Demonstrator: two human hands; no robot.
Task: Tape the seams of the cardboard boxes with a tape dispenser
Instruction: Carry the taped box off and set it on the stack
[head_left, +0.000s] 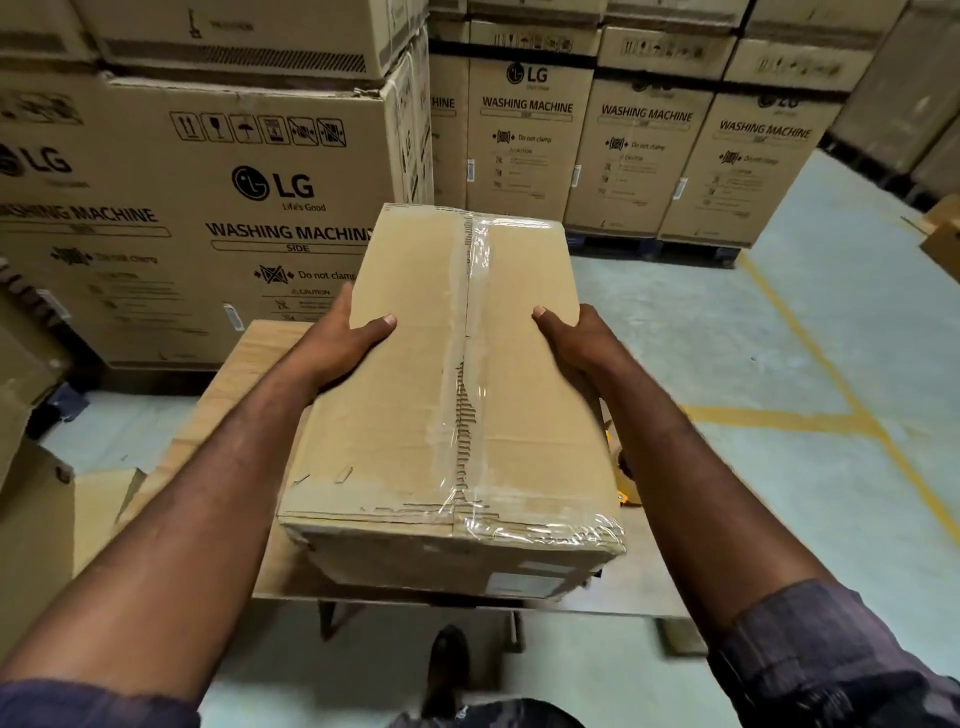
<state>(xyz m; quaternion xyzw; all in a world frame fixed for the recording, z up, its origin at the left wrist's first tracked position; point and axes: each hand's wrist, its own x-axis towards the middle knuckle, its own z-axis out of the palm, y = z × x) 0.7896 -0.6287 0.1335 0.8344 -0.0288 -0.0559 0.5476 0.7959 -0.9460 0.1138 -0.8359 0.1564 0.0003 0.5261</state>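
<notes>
A closed brown cardboard box (415, 374) is held up above a low table, long axis pointing away from me. Clear tape runs along its centre seam and wraps over the near edge. My left hand (343, 343) grips the box's left side, thumb lying on the top face. My right hand (571, 338) grips the right side the same way, thumb on top. A yellow and orange object (626, 486), perhaps the tape dispenser, peeks out from under the box at the right, mostly hidden.
The low wooden table (228, 410) stands under the box. Tall stacks of washing-machine cartons (218, 208) wall off the left and back (644, 150). Loose cardboard (31, 499) lies at left. Concrete floor with yellow lines (810, 364) lies to the right. My shoe (447, 670) is below.
</notes>
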